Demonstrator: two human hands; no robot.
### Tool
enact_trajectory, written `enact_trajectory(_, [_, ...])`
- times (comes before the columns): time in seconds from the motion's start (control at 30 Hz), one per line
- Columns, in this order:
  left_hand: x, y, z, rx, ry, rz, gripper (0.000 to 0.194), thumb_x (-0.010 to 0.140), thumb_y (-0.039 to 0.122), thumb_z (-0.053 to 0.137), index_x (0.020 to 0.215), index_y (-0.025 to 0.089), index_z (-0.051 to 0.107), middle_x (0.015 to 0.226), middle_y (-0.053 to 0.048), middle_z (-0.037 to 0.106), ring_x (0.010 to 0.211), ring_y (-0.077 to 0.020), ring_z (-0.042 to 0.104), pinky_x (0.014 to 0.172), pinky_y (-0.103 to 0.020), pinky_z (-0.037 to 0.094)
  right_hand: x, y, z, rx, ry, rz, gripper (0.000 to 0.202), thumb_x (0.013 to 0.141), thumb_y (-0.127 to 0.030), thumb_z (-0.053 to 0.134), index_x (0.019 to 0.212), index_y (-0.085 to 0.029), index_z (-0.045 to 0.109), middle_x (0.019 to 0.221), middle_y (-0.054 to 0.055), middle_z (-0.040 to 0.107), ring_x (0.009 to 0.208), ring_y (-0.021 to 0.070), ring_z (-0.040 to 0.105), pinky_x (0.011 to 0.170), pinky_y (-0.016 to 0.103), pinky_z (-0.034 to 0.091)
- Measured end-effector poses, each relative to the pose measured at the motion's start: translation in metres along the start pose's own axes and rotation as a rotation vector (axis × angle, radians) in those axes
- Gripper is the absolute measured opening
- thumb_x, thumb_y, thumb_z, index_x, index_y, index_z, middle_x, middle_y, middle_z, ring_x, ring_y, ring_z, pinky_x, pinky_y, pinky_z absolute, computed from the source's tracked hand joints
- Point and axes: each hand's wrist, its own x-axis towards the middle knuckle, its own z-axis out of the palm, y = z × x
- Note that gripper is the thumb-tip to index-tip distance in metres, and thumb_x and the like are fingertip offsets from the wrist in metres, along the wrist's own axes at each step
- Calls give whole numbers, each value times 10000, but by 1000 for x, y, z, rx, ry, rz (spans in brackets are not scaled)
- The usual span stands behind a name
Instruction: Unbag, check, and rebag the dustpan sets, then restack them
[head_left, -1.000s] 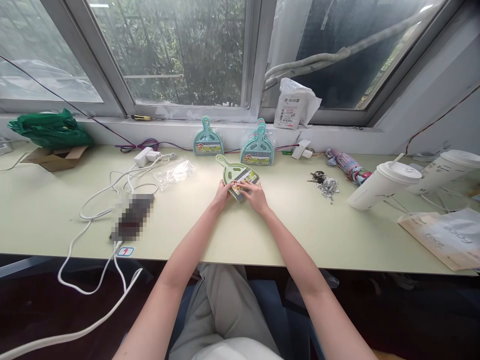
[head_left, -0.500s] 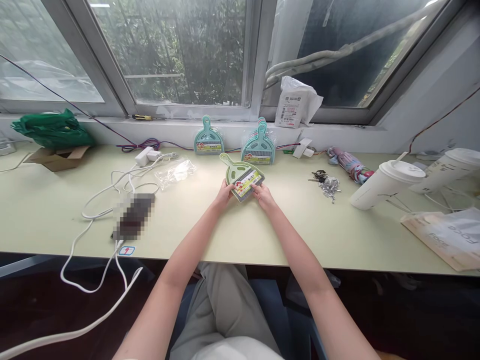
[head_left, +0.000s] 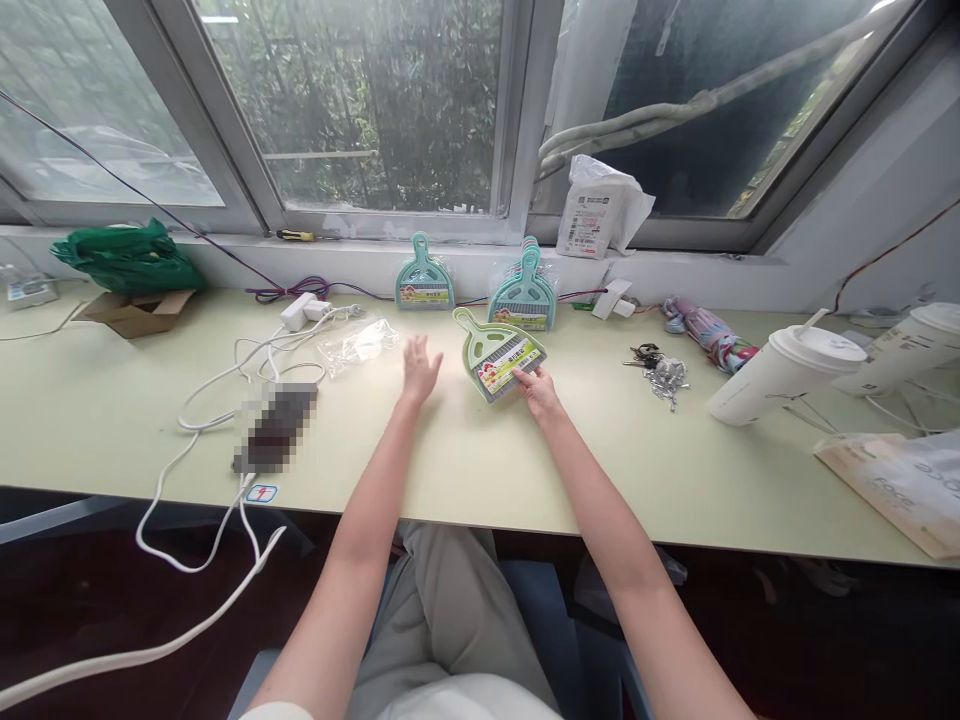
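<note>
Head view. Your right hand pinched the near edge of the green dustpan, thumb and fingers closed on its labelled rim; the pan lay on the table just right of centre, handle pointing far-left. Your left hand was open, fingers spread, holding nothing, hovering just above the tabletop left of the pan and apart from it. Whether the palm touched the surface could not be told.

Far of the pan, two lots of teal dustpans leaned against the wall under the window: a single one to the left and a stack to the right, the stack near the green pan's far edge. A clear plastic bag lay far-left of your open hand, with white cables beyond it. Keys and two paper cups sat to the right.

Risks, as judged: the pan was held by one edge only, so a lift from there could let it tilt or slip from the pinch. Pushing it farther could knock the leaning stack over. A leftward sweep of the open hand could snag the bag or drag the cables.
</note>
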Motion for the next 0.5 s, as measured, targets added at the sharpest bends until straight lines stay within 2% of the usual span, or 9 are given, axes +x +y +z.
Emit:
enact_trajectory(0.07, [4, -17, -19, 297, 81, -3, 601, 830, 327, 524, 1389, 167, 377, 1553, -145, 182, 1452, -292, 0, 1150, -519, 46, 1, -6, -3, -11, -9, -22, 374, 602, -114, 790, 905, -204, 591, 926, 7, 717, 964, 176, 679, 889, 307, 567])
enact_trajectory(0.1, [5, -25, -26, 386, 78, -37, 617, 831, 317, 516, 1405, 160, 355, 1550, -156, 188, 1450, -302, 1, 1139, -547, 24, 1, -9, -5, -17, -8, -34, 368, 607, -118, 787, 906, -203, 591, 942, 15, 714, 978, 178, 675, 900, 307, 561])
enact_trajectory(0.17, [5, -35, -35, 471, 25, -91, 619, 838, 317, 498, 1416, 161, 342, 1514, -173, 278, 1438, -321, 100, 1123, -576, 39, 1, -14, -8, -25, 4, -62, 350, 622, -124, 773, 911, -200, 593, 971, 24, 709, 1000, 180, 667, 920, 311, 552])
enact_trajectory(0.27, [4, -35, -35, 455, -39, -41, 547, 836, 374, 506, 1352, 199, 456, 1361, -168, 486, 1330, -325, 349, 1118, -521, 156, 2, -18, -14, -22, 24, -89, 337, 633, -128, 762, 917, -202, 595, 993, 27, 705, 1020, 179, 659, 939, 318, 541])
enact_trajectory(0.33, [3, -29, -31, 402, -57, 23, 466, 829, 411, 524, 1257, 231, 559, 1131, -141, 622, 1203, -306, 478, 1098, -472, 221, 2, -18, -17, -12, 32, -98, 342, 628, -129, 766, 914, -207, 594, 991, 24, 707, 1027, 179, 656, 940, 320, 540])
enact_trajectory(0.4, [3, -23, -29, 359, -92, 44, 373, 815, 413, 555, 1141, 251, 637, 873, -99, 655, 1112, -293, 534, 1084, -460, 231, 2, -18, -18, 0, 37, -97, 347, 621, -125, 768, 908, -209, 591, 980, 20, 709, 1019, 181, 659, 935, 328, 544])
enact_trajectory(0.43, [2, -21, -28, 356, -111, 44, 323, 802, 399, 578, 1079, 257, 664, 809, -85, 645, 1100, -292, 538, 1084, -467, 223, 2, -17, -19, 5, 37, -95, 347, 620, -122, 765, 906, -209, 590, 974, 18, 710, 1010, 181, 663, 933, 332, 546])
enact_trajectory(0.5, [2, -22, -29, 376, -125, 60, 218, 770, 339, 620, 957, 257, 700, 864, -90, 648, 1142, -295, 508, 1092, -491, 196, 2, -17, -18, 10, 34, -90, 343, 620, -113, 758, 904, -205, 588, 968, 19, 710, 992, 180, 669, 927, 335, 549])
